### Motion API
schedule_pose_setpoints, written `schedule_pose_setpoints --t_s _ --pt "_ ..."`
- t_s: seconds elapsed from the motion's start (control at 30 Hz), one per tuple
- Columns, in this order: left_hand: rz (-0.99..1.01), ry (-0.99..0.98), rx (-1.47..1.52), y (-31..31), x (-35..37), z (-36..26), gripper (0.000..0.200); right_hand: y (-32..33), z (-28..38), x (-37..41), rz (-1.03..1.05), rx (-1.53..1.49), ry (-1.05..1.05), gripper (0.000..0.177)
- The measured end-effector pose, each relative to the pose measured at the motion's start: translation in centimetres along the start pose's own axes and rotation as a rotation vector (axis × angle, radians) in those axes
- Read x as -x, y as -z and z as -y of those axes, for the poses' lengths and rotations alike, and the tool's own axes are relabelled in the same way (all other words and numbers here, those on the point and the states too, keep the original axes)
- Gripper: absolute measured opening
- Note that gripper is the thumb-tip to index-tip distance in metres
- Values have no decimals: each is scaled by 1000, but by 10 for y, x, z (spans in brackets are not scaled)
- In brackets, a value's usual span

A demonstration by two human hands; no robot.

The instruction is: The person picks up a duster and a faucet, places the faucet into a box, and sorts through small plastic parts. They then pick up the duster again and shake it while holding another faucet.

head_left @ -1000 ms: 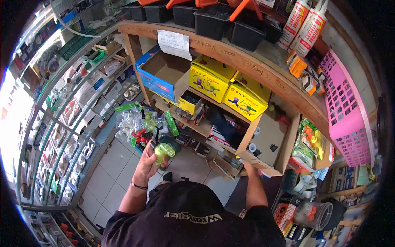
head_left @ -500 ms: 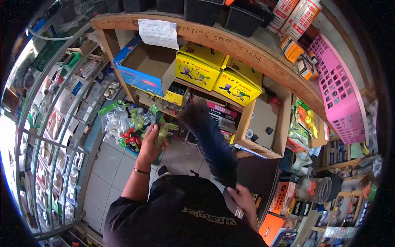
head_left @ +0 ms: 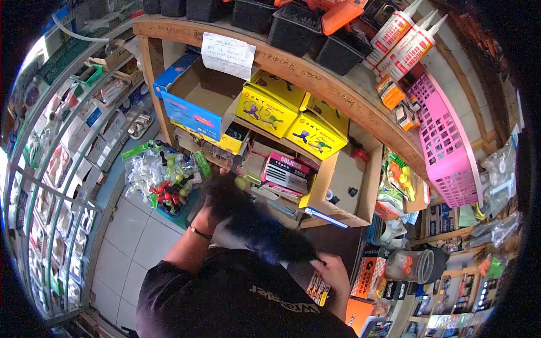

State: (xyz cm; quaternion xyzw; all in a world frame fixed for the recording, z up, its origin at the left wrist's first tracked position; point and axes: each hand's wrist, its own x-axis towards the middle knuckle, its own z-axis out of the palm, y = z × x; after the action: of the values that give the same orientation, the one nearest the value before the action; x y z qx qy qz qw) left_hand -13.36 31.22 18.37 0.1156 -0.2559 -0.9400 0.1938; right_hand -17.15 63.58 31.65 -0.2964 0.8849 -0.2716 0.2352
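My right hand (head_left: pixel 333 271) is closed around the handle end of a dark feather duster (head_left: pixel 270 228). The feathers stretch up and left across my body, smeared by motion, and cover part of my left hand (head_left: pixel 205 218). Beyond the feathers, a clear bag with a yellow-green plastic fitting (head_left: pixel 244 181) shows beside the left fingers, which are mostly hidden. Left of that hand, a blue-green basket (head_left: pixel 172 217) holds a heap of bagged plastic taps (head_left: pixel 169 183) in white, red and green.
A wooden shelf (head_left: pixel 293 65) carries yellow boxes (head_left: pixel 269 110), a blue open box (head_left: pixel 191 115) and a brown open carton (head_left: pixel 346 186). Sealant tubes (head_left: pixel 403 50) and a pink basket (head_left: pixel 448 141) stand at right. Glass shelving (head_left: pixel 56 197) runs along the left.
The duster has swept left and down, so its feathers now lie over my left hand. The view has shifted slightly. My right hand still grips the handle.
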Motion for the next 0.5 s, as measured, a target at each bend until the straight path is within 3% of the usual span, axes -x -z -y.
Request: schedule_pose_setpoints --t_s 0.03,0.07,0.13,0.17,0.23,0.27,0.33,0.37,0.43,0.5 --pt "-72 -139 -214 -22 4 -8 33 1 -1 -1 -24 26 -114 27" --pt "-36 217 123 -33 25 -29 32 2 -2 -1 -24 29 -110 27" --pt "-38 148 85 -23 21 -16 33 2 -4 -1 111 -4 -221 28" --pt "-37 84 45 -18 20 -9 34 1 -9 1 112 -5 -220 28" --pt "-55 89 -3 -34 25 -14 38 0 -19 2 93 -112 87 32" --pt "-53 87 -3 -33 26 -14 38 2 -19 3 92 -111 89 32" --pt "100 205 117 -23 28 -14 41 9 -14 3 -3 -91 -159 31" --pt "176 264 176 -21 29 -14 43 11 -15 4 -2 -89 -157 31" --pt "90 230 107 -29 28 -13 44 16 -18 6 143 73 -100 33" --pt "139 261 -1 -25 21 -12 44 12 -37 7 165 -23 -55 29"
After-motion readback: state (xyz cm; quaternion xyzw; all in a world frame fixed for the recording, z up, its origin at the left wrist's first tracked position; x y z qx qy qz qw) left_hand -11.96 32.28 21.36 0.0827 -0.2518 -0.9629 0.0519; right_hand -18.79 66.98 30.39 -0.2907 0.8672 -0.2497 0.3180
